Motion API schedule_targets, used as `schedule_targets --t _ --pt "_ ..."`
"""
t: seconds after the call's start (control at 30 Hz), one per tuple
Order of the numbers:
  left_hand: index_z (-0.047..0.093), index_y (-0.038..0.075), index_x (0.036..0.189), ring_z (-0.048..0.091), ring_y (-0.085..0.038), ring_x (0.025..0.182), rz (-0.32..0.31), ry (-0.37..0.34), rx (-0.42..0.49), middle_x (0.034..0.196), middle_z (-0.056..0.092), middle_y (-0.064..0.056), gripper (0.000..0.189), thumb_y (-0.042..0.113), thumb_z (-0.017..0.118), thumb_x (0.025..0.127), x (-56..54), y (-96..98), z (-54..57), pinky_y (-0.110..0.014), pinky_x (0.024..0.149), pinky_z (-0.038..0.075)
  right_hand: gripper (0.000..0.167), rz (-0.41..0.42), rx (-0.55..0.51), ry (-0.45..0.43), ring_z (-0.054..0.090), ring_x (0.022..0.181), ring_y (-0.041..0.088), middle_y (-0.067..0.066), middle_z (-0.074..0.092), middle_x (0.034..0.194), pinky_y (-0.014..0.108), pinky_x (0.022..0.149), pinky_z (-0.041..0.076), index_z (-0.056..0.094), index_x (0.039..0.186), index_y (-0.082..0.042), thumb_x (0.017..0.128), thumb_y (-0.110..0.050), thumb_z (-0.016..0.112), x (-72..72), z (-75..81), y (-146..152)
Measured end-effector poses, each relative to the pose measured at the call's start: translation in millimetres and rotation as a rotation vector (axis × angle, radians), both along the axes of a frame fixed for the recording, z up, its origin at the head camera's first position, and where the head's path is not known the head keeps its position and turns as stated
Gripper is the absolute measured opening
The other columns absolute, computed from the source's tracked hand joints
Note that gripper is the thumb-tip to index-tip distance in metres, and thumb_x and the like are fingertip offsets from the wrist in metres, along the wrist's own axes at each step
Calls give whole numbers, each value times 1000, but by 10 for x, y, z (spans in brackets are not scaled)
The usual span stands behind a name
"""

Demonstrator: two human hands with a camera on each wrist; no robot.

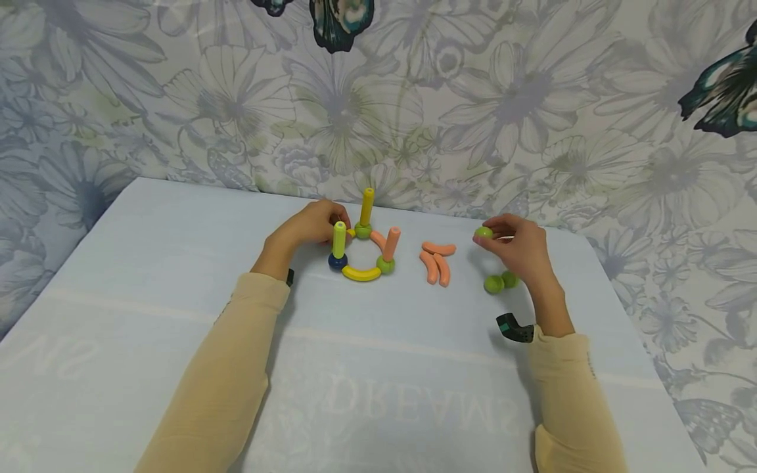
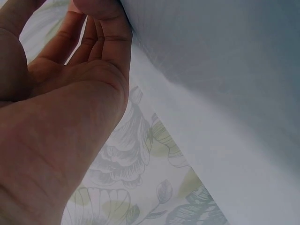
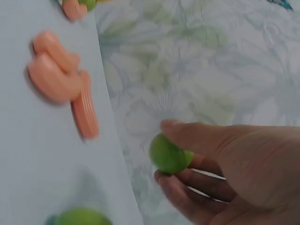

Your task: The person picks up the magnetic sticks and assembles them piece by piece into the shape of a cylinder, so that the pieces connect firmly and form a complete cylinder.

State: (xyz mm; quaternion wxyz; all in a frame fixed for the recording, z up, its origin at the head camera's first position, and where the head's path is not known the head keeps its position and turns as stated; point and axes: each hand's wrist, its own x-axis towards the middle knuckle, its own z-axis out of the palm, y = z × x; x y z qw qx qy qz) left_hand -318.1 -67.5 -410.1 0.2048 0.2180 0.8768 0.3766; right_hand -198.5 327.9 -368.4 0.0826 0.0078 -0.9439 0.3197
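In the head view my left hand (image 1: 316, 222) is at the back left of a ring of toy pieces, its fingers curled at a yellow curved piece (image 1: 351, 232) that they mostly cover. The ring joins green balls (image 1: 386, 265), a dark blue ball (image 1: 338, 261), a yellow curved piece at the front and an orange one. Upright sticks stand on the balls: yellow (image 1: 367, 207), light green (image 1: 339, 240) and orange (image 1: 391, 244). My right hand (image 1: 514, 244) pinches a green ball (image 3: 169, 153) between thumb and fingers, raised above the table. The left wrist view shows only the hand.
Several loose orange curved pieces (image 1: 439, 249) lie between the ring and my right hand. Two more green balls (image 1: 493, 284) sit on the table below that hand. The white-covered table (image 1: 378, 328) meets a floral wall (image 1: 390, 105) at its back edge.
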Motion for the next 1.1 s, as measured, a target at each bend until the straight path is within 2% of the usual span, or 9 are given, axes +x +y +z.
schedule_targets --t 0.1,0.17,0.5,0.67,0.83,1.1 --pt "71 2 110 57 -19 73 -3 9 0 90 67 -8 22 16 79 95 4 6 -2 -30 66 48 37 47 -85 79 73 109 30 15 75 118 14 84 55 74 124 -6 94 -26 82 -1 15 -166" --pt "71 3 109 57 -20 73 -10 19 -3 90 67 -9 20 16 79 95 7 12 -2 -30 66 48 35 84 -144 121 73 110 29 14 75 118 12 85 55 74 122 -6 93 -22 84 11 36 -271" --pt "72 5 106 57 -20 74 -63 61 -6 90 69 -8 17 16 78 95 36 53 19 -31 68 47 31 265 -393 220 72 110 17 10 74 119 27 94 60 75 119 -5 90 -7 84 133 186 -722" --pt "72 5 106 58 -19 72 -85 46 8 89 70 -8 17 16 79 95 56 71 28 -31 68 48 34 358 -415 289 72 111 15 8 74 121 30 95 60 74 121 -5 89 -1 83 204 223 -909" --pt "72 4 106 58 -19 71 -106 39 14 90 71 -8 17 15 79 95 57 104 26 -30 67 48 35 431 -442 357 73 110 20 8 74 119 33 97 59 74 120 -5 87 2 84 229 163 -1064" --pt "71 3 106 57 -18 70 -122 23 10 91 71 -7 17 14 79 95 80 158 44 -29 66 48 37 438 -406 319 75 109 23 5 74 124 33 98 59 74 123 -8 89 -4 84 256 78 -1199"
